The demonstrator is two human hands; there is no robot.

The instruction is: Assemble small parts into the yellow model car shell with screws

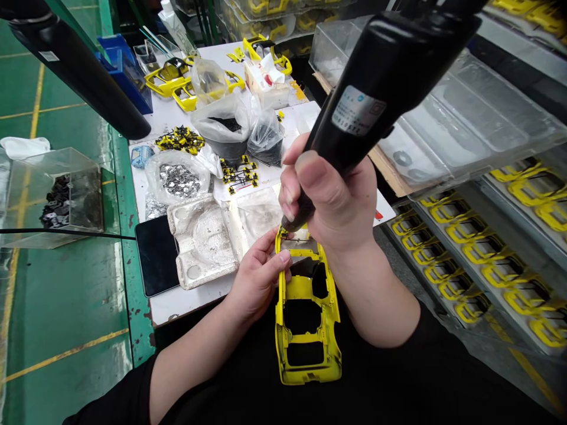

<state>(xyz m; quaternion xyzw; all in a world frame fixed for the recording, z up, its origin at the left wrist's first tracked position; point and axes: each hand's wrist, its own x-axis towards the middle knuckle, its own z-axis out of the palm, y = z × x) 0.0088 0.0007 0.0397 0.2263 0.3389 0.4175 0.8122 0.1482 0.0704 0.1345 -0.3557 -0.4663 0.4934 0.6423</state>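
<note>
My left hand (260, 273) grips the upper left edge of a yellow plastic toy car body shell (305, 339), its thumb on the rim. The shell is tilted, with its open frame facing up, close to my body. Wrapped around a black electric screwdriver (354, 97) is my right hand (330, 189). The screwdriver slants down to the left, and its tip meets the top left corner of the shell. My right fingers partly hide the shell's upper end. Behind my left hand lies a white foam tray (201, 242).
Bags of silver metal parts (179, 180) and black screws (228, 124) stand on the white table with small yellow-black parts (179, 140). A tablet (156, 260) lies front left. A second black tool (84, 77) hangs at upper left. Clear plastic trays (469, 118) and racked yellow shells (491, 260) fill the right.
</note>
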